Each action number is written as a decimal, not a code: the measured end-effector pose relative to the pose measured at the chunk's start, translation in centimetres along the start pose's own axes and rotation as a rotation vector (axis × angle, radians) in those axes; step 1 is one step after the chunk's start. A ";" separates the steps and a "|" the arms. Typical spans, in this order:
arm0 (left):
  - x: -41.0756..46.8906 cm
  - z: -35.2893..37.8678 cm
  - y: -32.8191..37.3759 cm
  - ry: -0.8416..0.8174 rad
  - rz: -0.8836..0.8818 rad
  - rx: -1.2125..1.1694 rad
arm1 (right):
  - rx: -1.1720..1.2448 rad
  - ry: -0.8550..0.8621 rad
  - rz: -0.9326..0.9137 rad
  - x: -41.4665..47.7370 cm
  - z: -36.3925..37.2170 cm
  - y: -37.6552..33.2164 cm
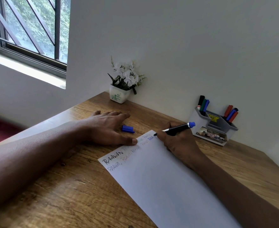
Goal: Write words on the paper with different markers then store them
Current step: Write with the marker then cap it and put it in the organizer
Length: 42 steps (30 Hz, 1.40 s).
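Note:
A white sheet of paper (pixel 160 181) lies slanted on the wooden desk (pixel 69 195), with two rows of written words along its top edge. My right hand (pixel 178 140) grips a black marker with a blue end (pixel 178 128), its tip touching the paper at the end of the second row. My left hand (pixel 109 127) lies flat on the desk, thumb pressing the paper's top edge. The marker's blue cap (pixel 127 129) rests on the desk between my hands. A grey holder (pixel 214 129) with several markers stands against the wall.
A small white pot of white flowers (pixel 123 84) sits in the desk's far corner. A window with bars is at the upper left. The wall runs close behind the holder.

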State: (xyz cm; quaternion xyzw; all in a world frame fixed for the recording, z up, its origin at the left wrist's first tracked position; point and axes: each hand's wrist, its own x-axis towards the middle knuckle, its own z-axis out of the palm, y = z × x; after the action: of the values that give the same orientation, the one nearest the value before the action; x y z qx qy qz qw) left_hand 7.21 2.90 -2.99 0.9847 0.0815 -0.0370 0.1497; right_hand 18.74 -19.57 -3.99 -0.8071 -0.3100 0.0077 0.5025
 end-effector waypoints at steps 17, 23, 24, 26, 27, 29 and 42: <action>-0.2 -0.1 0.2 -0.002 -0.009 -0.007 | 0.006 0.030 0.025 0.3 0.2 0.2; -0.2 -0.1 0.3 -0.003 -0.013 -0.005 | 0.044 0.043 0.054 0.3 0.2 0.3; -0.2 -0.1 0.2 -0.003 -0.012 -0.007 | 0.043 0.046 0.059 0.3 0.2 0.3; -0.2 -0.1 0.2 -0.002 -0.009 -0.007 | 0.052 0.070 0.068 0.3 0.3 0.4; -0.3 -0.1 0.2 -0.002 -0.008 -0.007 | 0.063 0.078 0.072 0.3 0.2 0.4; -0.4 -0.2 0.3 -0.002 -0.007 -0.011 | 0.064 0.074 0.075 0.3 0.2 0.2; -0.2 -0.1 0.2 0.011 -0.001 -0.025 | 0.022 0.125 0.109 0.4 0.5 0.0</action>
State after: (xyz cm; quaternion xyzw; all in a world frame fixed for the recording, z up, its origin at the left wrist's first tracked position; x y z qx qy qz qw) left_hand 7.02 2.71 -2.78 0.9829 0.0831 -0.0306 0.1616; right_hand 18.87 -19.02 -4.12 -0.8162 -0.2336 -0.0118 0.5284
